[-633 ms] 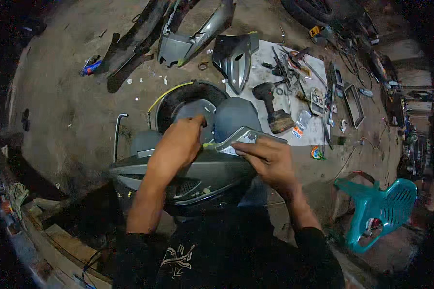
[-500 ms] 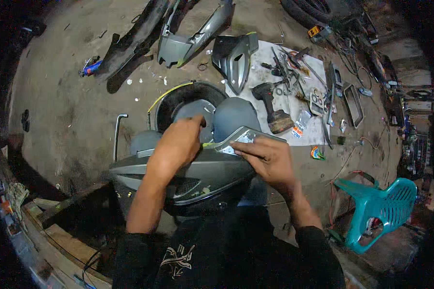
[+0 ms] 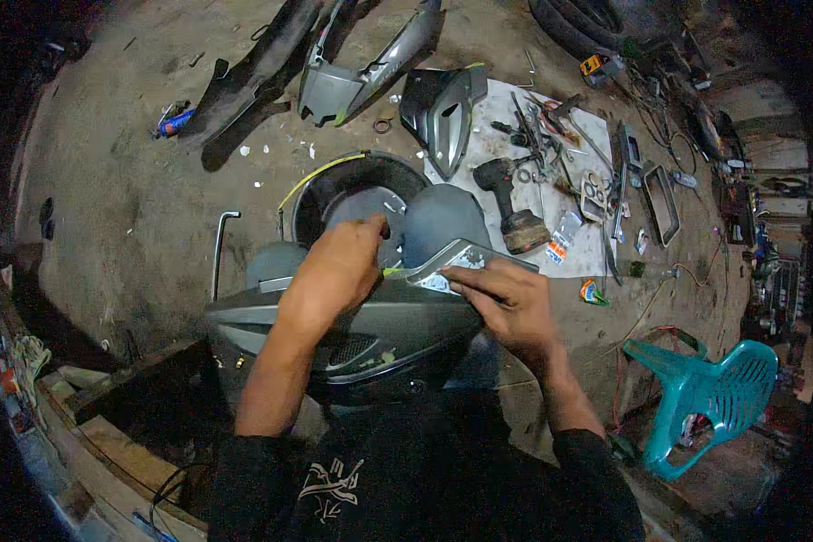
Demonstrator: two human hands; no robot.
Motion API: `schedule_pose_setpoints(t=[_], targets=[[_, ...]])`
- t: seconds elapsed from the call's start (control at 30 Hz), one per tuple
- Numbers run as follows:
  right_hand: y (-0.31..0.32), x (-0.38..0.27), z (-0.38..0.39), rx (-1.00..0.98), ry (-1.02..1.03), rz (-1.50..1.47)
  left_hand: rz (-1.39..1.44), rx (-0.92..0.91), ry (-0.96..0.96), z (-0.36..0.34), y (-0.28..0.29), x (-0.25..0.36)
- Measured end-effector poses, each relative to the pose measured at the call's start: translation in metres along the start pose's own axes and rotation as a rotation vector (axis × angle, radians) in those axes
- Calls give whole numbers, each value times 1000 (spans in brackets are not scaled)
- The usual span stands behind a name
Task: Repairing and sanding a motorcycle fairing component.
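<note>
A dark grey motorbike fairing panel [image 3: 397,316] lies across my lap, between my knees and body. It has a mesh vent, scuffed spots and a raised corner with a pale, peeled-looking patch [image 3: 447,269]. My left hand [image 3: 334,271] reaches over the panel, its wrist bent and its fingers curled closed at the far side. Whatever it may hold is hidden, though a small dark spot shows by the fingertips. My right hand [image 3: 506,303] is on the raised corner, thumb and fingers pinched together at the pale patch, gripping the panel there.
Beyond the panel stands a black tub [image 3: 312,199] with a yellow rim strip. A cordless drill [image 3: 515,212] and several tools lie on a white sheet [image 3: 574,253]. More fairing parts [image 3: 447,117] are farther off. A teal plastic chair [image 3: 696,406] is at right, wooden planks [image 3: 126,456] at lower left.
My right hand has shifted very slightly along the pale patch, toward the right. My left hand and the panel stay nearly in place.
</note>
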State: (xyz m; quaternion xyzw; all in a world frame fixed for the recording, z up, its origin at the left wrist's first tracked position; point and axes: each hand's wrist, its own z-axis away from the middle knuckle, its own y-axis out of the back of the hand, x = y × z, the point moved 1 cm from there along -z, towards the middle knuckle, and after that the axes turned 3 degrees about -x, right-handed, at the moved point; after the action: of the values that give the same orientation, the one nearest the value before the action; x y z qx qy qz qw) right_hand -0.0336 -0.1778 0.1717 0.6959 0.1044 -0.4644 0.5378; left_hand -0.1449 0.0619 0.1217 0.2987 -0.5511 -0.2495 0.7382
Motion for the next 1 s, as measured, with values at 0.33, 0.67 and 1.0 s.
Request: schedule_pose_setpoints(t=[0.33,0.67,1.0], targets=[[-7,-5,-13,-78,36,91,17,-26,8,-3,-1,-5],[0,1,-7,-28,19,59,-19,-15,40,-5,-2,0],[-2,-5,-15,-165,128,192,-26,19,-18,-3,-6,-5]])
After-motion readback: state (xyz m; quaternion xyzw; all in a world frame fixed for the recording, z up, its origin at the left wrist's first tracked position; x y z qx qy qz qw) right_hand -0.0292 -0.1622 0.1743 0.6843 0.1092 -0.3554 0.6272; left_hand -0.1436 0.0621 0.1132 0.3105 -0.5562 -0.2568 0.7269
